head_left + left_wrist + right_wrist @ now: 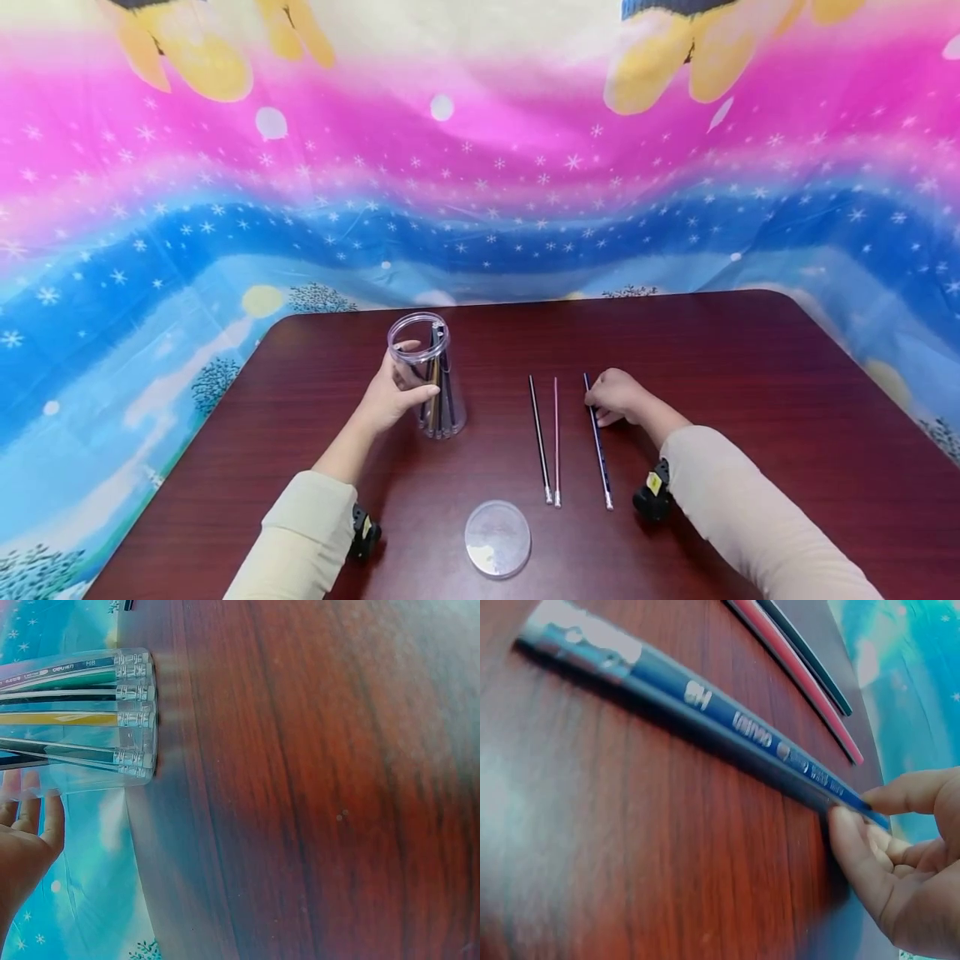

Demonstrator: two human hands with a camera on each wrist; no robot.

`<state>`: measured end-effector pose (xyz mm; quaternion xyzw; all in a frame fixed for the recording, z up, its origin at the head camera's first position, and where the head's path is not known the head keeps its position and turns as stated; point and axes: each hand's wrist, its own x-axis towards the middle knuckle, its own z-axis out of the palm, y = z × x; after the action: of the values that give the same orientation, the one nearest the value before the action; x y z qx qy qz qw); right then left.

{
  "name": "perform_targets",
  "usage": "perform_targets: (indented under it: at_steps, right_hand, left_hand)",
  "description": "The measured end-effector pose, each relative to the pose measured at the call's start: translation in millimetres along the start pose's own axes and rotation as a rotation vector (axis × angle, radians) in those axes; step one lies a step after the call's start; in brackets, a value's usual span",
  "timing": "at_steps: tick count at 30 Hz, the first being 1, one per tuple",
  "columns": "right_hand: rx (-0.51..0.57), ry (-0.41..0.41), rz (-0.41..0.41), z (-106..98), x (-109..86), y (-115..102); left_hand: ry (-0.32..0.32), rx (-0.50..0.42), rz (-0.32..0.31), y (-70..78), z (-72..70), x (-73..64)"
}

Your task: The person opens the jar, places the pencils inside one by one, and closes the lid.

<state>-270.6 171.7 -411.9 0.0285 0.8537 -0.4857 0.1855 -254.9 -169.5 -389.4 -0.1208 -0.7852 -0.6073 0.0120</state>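
Observation:
A clear plastic jar (456,408) stands tilted slightly in my left hand (387,398), whose fingers and thumb wrap its side. Several pencils (64,718) stand inside the jar, their metal ferrules at its bottom in the left wrist view. My right hand (617,397) pinches a dark blue pencil (727,720) near its far end between thumb and forefinger. That pencil's silver ferrule end points toward me. To its left, a black pencil (538,437) and a pink pencil (557,442) lie side by side on the table.
A round clear lid (498,539) lies near the front of the dark red wooden table (750,375). A patterned cloth (495,183) hangs behind the table and at its sides. Each wrist wears a small black camera (365,533).

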Motion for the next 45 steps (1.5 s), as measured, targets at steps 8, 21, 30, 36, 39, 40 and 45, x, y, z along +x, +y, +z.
perform_targets:
  at_steps: [8,21,30,36,39,40,45]
  right_hand:
    - [0.049,-0.009,-0.071,-2.1,-4.7,-5.9]
    - [0.277,0.068,-0.228,5.4,-16.2,-37.5]
    - [0.437,0.111,-0.308,6.5,-30.2,-68.4]
    - [0.531,0.111,-0.414,6.5,-40.9,-97.5]
    - [0.579,0.112,-0.447,6.0,-44.3,-113.9]
    - [0.593,0.114,-0.455,5.7,-45.0,-119.2]
    - [0.635,0.119,-0.503,4.2,-48.1,-144.8]
  left_hand:
    - [0.011,0.005,0.006,1.0,-0.6,-0.9]
    - [0.018,0.023,-0.004,-4.3,-0.7,-4.1]
    - [0.017,0.022,0.001,-3.0,-0.1,-6.2]
    - [0.023,0.048,0.001,-3.9,-1.9,-7.6]
    - [0.023,0.055,-0.001,-3.9,-3.2,-7.6]
    - [0.021,0.056,-0.001,-3.9,-3.4,-7.3]
    - [-0.004,0.027,0.005,-3.7,-3.8,-4.5]
